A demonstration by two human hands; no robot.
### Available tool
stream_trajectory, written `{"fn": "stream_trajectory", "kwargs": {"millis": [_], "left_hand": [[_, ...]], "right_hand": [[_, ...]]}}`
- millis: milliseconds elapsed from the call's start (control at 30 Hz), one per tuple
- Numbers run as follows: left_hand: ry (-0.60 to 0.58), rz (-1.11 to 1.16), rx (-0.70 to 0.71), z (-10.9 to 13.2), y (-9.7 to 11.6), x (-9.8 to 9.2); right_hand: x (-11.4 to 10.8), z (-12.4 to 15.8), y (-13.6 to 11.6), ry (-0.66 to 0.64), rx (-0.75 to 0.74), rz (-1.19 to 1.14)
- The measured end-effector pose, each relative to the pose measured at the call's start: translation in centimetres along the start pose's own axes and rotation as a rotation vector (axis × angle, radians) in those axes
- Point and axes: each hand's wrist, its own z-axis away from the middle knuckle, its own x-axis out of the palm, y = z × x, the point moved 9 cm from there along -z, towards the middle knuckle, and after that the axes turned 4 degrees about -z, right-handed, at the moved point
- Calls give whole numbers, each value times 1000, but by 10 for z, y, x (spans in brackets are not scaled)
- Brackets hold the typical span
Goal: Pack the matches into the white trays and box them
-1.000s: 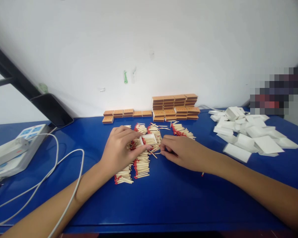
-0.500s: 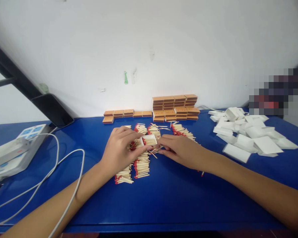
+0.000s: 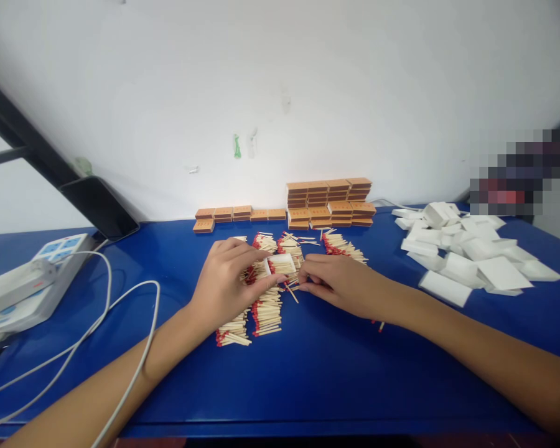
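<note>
Red-tipped matchsticks (image 3: 266,311) lie in heaps on the blue table (image 3: 308,373). Among them sits a small white tray (image 3: 280,262) partly filled with matches. My left hand (image 3: 228,280) curls round the tray's left side, thumb and fingers pinching its edges. My right hand (image 3: 340,283) rests on the table just right of the tray, its fingers closed in a pinch on a few loose matches at the tray's near corner.
Orange matchbox sleeves (image 3: 329,202) are stacked against the wall, with a lower row (image 3: 238,214) to their left. A heap of empty white trays (image 3: 471,252) lies at the right. At the left are a power strip (image 3: 32,280), white cables (image 3: 121,311) and a dark phone (image 3: 98,205).
My right hand has shifted slightly left toward the tray and back, working the loose matches at its corner. My left hand has kept its hold.
</note>
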Motion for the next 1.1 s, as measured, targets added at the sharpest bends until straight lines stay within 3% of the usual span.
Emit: {"fn": "stream_trajectory", "kwargs": {"millis": [133, 233, 367, 533, 700, 967, 1100], "left_hand": [[0, -8, 6, 0, 0, 0], [-2, -18, 5, 0, -1, 0], [-13, -14, -1, 0, -2, 2], [-17, -19, 11, 2, 0, 4], [-18, -10, 71, 2, 8, 4], [-27, 55, 131, 2, 21, 3], [-10, 46, 132, 2, 22, 1]], "right_hand": [[0, 2, 4, -47, 46, 51], [-14, 6, 4, -46, 61, 111], [-38, 12, 8, 33, 75, 228], [-51, 11, 1, 162, 62, 250], [-51, 6, -15, 253, 14, 191], [-31, 6, -32, 277, -75, 69], [-37, 6, -32, 278, -113, 39]]}}
